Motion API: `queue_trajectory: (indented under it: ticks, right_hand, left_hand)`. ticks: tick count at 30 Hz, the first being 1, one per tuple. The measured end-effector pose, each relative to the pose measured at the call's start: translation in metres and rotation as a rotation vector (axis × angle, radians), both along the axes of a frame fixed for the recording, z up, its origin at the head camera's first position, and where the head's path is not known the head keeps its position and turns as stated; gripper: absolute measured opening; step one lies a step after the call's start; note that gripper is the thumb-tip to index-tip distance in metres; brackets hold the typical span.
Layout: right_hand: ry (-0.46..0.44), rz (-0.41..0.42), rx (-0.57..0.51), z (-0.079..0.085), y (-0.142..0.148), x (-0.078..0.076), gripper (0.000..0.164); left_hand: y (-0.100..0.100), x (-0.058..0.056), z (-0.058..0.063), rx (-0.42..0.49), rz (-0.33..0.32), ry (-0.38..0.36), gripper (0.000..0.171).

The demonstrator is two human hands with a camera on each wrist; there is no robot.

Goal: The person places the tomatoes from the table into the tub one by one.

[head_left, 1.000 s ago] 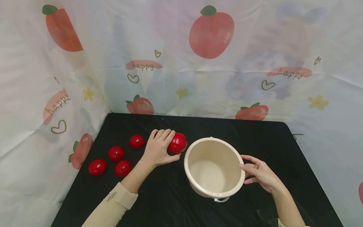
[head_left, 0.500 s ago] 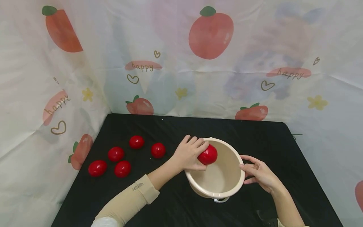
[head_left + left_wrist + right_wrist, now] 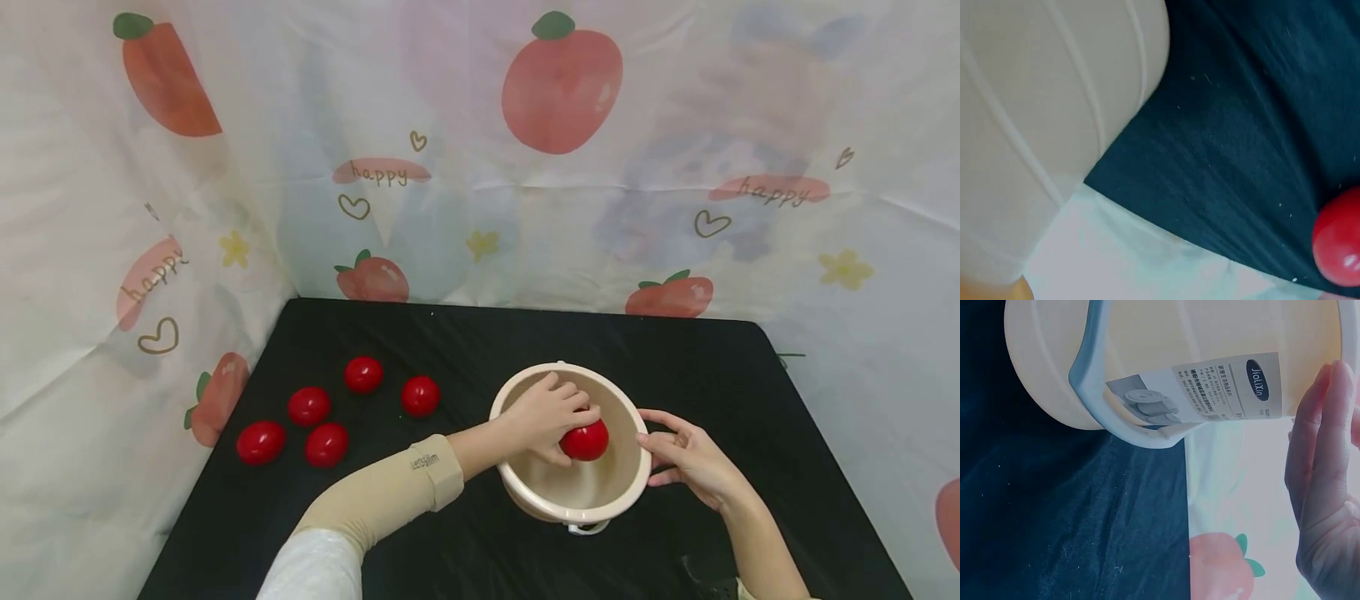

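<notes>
My left hand (image 3: 547,415) is inside the cream bucket (image 3: 576,513), gripping a glossy red ball (image 3: 586,442) above the bottom. On the bucket's right side, the thumb and fingers of my right hand (image 3: 692,458) pinch the rim. The right wrist view has those fingers at the bucket's edge, beside a printed label (image 3: 1230,387) and a pale handle (image 3: 1141,434). Bucket wall (image 3: 1054,94) fills the upper left of the left wrist view, where the left hand's fingers are hidden.
Several red balls lie on the black tabletop left of the bucket, the nearest a lone ball (image 3: 420,396). Another red ball (image 3: 1340,240) edges into the left wrist view. A printed fruit curtain (image 3: 450,125) hangs along the table's back and left sides.
My left hand has carried the red ball rightward over the rim and down into the bucket, uncovering another ball on the table. My right hand keeps its place at the rim.
</notes>
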State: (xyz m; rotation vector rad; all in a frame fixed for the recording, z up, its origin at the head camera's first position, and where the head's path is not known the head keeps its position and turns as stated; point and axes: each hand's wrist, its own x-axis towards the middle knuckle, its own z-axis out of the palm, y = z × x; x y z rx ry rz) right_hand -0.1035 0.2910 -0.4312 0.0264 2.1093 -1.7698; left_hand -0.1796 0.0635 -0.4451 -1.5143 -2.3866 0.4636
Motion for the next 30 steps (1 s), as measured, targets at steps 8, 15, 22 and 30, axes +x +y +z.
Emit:
queue_trajectory:
  ticks: [8, 15, 22, 30]
  right_hand:
    - [0.005, 0.008, 0.001, -0.001, 0.0, -0.002, 0.057]
    - [0.021, 0.016, -0.017, -0.002, 0.0, -0.002, 0.056]
    - [0.034, 0.019, -0.026, -0.002, 0.0, -0.002, 0.053]
    - [0.034, 0.016, -0.028, -0.003, 0.0, -0.002, 0.044]
  left_hand:
    - [0.018, -0.006, -0.012, -0.256, -0.083, 0.006, 0.07]
    - [0.028, -0.005, -0.018, -0.431, -0.067, 0.019, 0.073]
    - [0.033, 0.001, -0.022, -0.595, 0.053, -0.002, 0.078]
    - [0.038, 0.004, -0.024, -0.688, 0.207, -0.084, 0.081]
